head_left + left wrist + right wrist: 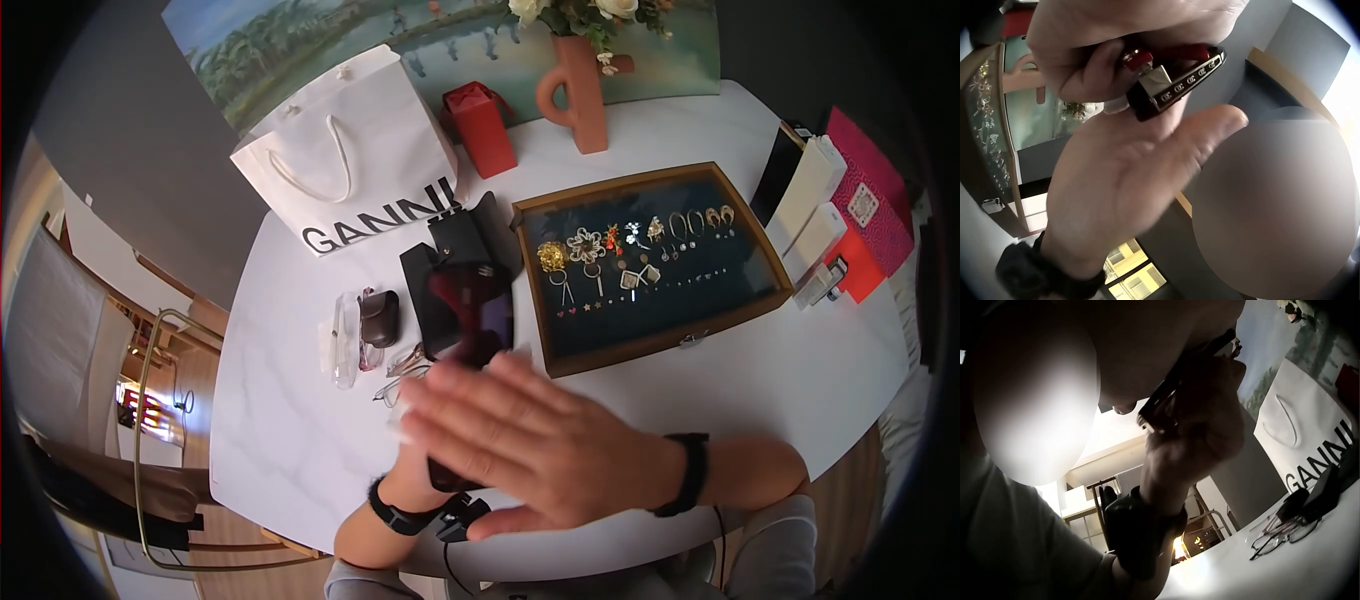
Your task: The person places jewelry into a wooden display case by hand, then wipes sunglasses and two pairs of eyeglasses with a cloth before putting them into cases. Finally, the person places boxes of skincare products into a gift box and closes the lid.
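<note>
A pair of dark red-brown sunglasses [478, 305] is held up over the table, its large tinted lens showing beyond the fingers. My left hand [1200, 419] grips the frame with curled fingers; gold-edged logos run along the temple arm [1188, 84]. In the head view the left hand is mostly covered by my right hand [530, 430]. The right hand lies across with its fingers straight and side by side, its thumb apart. Its palm [1122, 169] faces the left hand, and its fingertips overlap the sunglasses. Both wrists wear black bands.
A glass-topped jewelry case [655, 270] lies to the right. Left of the sunglasses are clear-framed glasses [345, 340], a brown case [379, 320] and wire-framed eyeglasses [400, 385]. Black cases [425, 270], a white paper bag [345, 155], a red box [482, 130] and a vase [580, 95] stand behind.
</note>
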`<state>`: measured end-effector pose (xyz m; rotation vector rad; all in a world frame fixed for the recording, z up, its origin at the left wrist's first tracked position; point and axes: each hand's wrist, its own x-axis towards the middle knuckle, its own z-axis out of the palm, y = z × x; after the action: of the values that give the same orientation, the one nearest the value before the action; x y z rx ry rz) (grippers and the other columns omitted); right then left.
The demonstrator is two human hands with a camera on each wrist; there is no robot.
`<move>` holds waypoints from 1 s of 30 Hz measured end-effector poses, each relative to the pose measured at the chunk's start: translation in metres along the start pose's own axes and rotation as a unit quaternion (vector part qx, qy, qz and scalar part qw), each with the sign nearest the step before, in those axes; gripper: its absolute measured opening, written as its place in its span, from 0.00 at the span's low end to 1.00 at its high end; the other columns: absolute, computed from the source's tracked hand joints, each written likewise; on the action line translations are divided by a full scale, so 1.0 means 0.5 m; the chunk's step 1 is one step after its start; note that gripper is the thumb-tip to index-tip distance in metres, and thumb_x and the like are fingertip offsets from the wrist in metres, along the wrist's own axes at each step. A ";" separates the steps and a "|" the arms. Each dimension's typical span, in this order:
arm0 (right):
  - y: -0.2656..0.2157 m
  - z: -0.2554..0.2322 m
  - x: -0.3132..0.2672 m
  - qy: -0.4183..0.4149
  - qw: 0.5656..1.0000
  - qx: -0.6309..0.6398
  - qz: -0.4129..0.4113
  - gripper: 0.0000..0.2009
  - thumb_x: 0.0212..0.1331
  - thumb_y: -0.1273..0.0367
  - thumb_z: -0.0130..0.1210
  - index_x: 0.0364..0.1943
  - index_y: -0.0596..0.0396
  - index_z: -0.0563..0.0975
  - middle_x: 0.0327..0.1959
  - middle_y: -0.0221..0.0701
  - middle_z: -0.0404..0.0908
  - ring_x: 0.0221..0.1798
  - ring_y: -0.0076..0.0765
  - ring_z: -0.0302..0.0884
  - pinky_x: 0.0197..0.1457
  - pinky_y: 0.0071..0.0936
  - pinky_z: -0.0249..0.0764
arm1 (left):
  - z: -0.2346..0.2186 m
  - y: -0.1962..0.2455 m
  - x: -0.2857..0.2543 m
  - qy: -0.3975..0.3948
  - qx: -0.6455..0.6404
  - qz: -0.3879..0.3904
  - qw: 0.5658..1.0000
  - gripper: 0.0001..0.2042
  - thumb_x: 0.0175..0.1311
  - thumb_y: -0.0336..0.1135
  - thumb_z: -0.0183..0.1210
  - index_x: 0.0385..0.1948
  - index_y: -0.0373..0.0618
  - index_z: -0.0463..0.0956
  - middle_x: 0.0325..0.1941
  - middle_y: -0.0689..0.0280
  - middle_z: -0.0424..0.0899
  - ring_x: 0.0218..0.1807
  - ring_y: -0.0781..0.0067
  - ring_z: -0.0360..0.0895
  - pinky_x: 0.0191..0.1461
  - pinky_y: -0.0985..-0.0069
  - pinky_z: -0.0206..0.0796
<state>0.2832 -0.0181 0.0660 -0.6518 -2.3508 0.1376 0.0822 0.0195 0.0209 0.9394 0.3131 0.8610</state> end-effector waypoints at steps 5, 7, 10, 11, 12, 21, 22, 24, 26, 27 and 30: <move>-0.020 0.028 0.000 0.021 0.998 0.046 -0.039 0.35 0.69 0.46 0.45 0.71 0.56 0.65 0.76 0.35 0.61 0.79 0.37 0.55 0.82 0.41 0.45 | 0.070 0.057 0.033 0.086 -0.270 -0.103 0.953 0.10 0.71 0.33 0.50 0.49 0.42 0.73 0.48 0.64 0.78 0.45 0.74 0.76 0.45 0.77 0.70; -0.015 0.021 0.001 0.021 0.999 0.027 -0.041 0.35 0.69 0.46 0.45 0.71 0.56 0.65 0.76 0.36 0.62 0.79 0.38 0.55 0.82 0.42 0.44 | 0.051 0.041 0.018 0.161 -0.078 -0.094 0.979 0.11 0.71 0.32 0.52 0.50 0.41 0.74 0.46 0.64 0.79 0.45 0.74 0.76 0.46 0.76 0.71; -0.001 -0.002 0.002 0.020 0.999 -0.009 -0.024 0.36 0.69 0.45 0.43 0.72 0.57 0.63 0.76 0.39 0.60 0.80 0.41 0.52 0.82 0.43 0.42 | 0.046 0.031 0.001 0.208 0.157 -0.075 0.963 0.11 0.70 0.32 0.53 0.50 0.40 0.74 0.45 0.65 0.80 0.45 0.75 0.77 0.47 0.76 0.71; 0.005 -0.012 0.002 0.019 0.999 -0.029 -0.008 0.38 0.69 0.44 0.41 0.73 0.59 0.60 0.78 0.40 0.56 0.81 0.42 0.48 0.83 0.43 0.40 | 0.050 0.029 -0.002 0.184 0.196 -0.065 0.961 0.11 0.70 0.32 0.53 0.50 0.40 0.74 0.45 0.65 0.80 0.45 0.75 0.77 0.47 0.76 0.71; 0.010 -0.019 0.003 0.019 0.999 -0.029 -0.008 0.38 0.69 0.44 0.41 0.73 0.59 0.60 0.78 0.40 0.56 0.81 0.42 0.48 0.83 0.43 0.40 | 0.056 0.027 -0.003 0.160 0.233 -0.056 0.958 0.12 0.70 0.32 0.53 0.51 0.40 0.74 0.45 0.65 0.80 0.45 0.75 0.77 0.48 0.76 0.71; 0.048 -0.060 -0.002 0.094 0.990 -0.106 0.025 0.40 0.72 0.40 0.36 0.67 0.66 0.67 0.72 0.51 0.65 0.77 0.56 0.58 0.80 0.49 0.45 | 0.070 -0.001 -0.003 -0.004 0.432 0.021 0.902 0.14 0.73 0.35 0.51 0.55 0.38 0.74 0.45 0.66 0.81 0.43 0.76 0.77 0.48 0.78 0.70; 0.053 -0.063 -0.001 0.111 0.987 -0.110 0.025 0.40 0.71 0.40 0.36 0.67 0.67 0.67 0.71 0.52 0.65 0.77 0.57 0.57 0.79 0.50 0.46 | 0.070 0.002 0.003 -0.024 0.425 0.041 0.904 0.15 0.74 0.36 0.50 0.55 0.38 0.73 0.45 0.66 0.81 0.42 0.76 0.77 0.47 0.79 0.69; 0.065 -0.069 -0.003 0.124 0.986 -0.108 0.026 0.42 0.70 0.39 0.37 0.68 0.69 0.65 0.71 0.56 0.63 0.77 0.60 0.56 0.78 0.53 0.46 | 0.099 0.011 0.017 0.001 0.348 0.030 0.937 0.14 0.75 0.37 0.50 0.53 0.38 0.74 0.43 0.67 0.80 0.41 0.78 0.76 0.45 0.81 0.67; 0.070 -0.081 -0.006 0.127 0.981 -0.134 0.062 0.45 0.69 0.37 0.38 0.70 0.69 0.62 0.73 0.57 0.60 0.78 0.63 0.53 0.78 0.56 0.45 | 0.114 0.026 0.019 0.062 0.209 -0.144 0.965 0.15 0.74 0.40 0.51 0.53 0.38 0.73 0.42 0.67 0.80 0.41 0.80 0.75 0.45 0.81 0.67; 0.070 -0.084 -0.007 0.126 0.978 -0.149 0.070 0.46 0.67 0.36 0.38 0.71 0.69 0.61 0.75 0.57 0.56 0.78 0.65 0.51 0.78 0.58 0.42 | 0.112 0.033 0.017 0.029 0.209 -0.157 0.965 0.17 0.73 0.41 0.54 0.53 0.38 0.73 0.42 0.68 0.80 0.42 0.82 0.75 0.45 0.81 0.68; 0.050 -0.071 -0.004 0.106 0.976 -0.166 0.088 0.46 0.67 0.35 0.38 0.71 0.68 0.60 0.75 0.57 0.55 0.79 0.65 0.48 0.78 0.59 0.40 | 0.110 0.010 0.014 0.057 0.190 -0.039 0.979 0.17 0.72 0.42 0.56 0.53 0.38 0.74 0.41 0.68 0.81 0.41 0.82 0.75 0.45 0.81 0.69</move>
<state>0.3179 0.0000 0.0851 -0.9866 -2.1246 -0.2413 0.1162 -0.0053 0.0573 1.2239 0.6243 0.7989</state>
